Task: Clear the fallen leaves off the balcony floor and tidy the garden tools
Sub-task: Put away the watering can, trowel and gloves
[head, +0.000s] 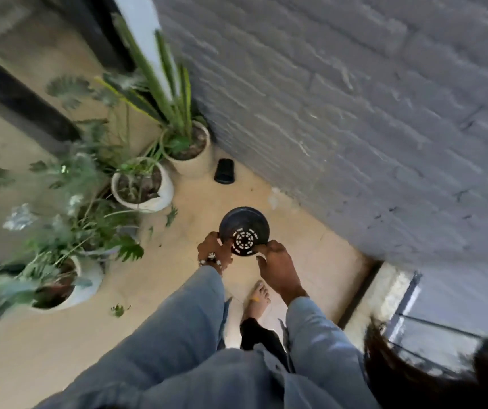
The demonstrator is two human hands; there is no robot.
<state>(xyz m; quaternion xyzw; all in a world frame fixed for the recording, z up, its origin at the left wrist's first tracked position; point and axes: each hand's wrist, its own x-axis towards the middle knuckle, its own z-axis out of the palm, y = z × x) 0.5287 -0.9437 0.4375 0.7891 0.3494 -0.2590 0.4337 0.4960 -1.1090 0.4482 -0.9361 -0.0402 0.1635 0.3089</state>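
I hold a black plastic plant pot (244, 225) out over the beige balcony floor (310, 261), its perforated bottom turned towards me. My left hand (213, 250), with a beaded bracelet at the wrist, grips the pot's left side. My right hand (276, 268) pinches its right side. A second small black pot (224, 171) lies on its side on the floor by the grey brick wall. A fallen green leaf (171, 215) lies by the white pots and another leaf (117, 310) lies near the front pot.
Three white pots with green plants stand along the left: the back pot (198, 165), the middle pot (160, 199), the front pot (89, 278). The grey brick wall (355, 113) fills the right. A dark door track (358, 293) crosses the floor at right. My bare foot (257, 299) stands below my hands.
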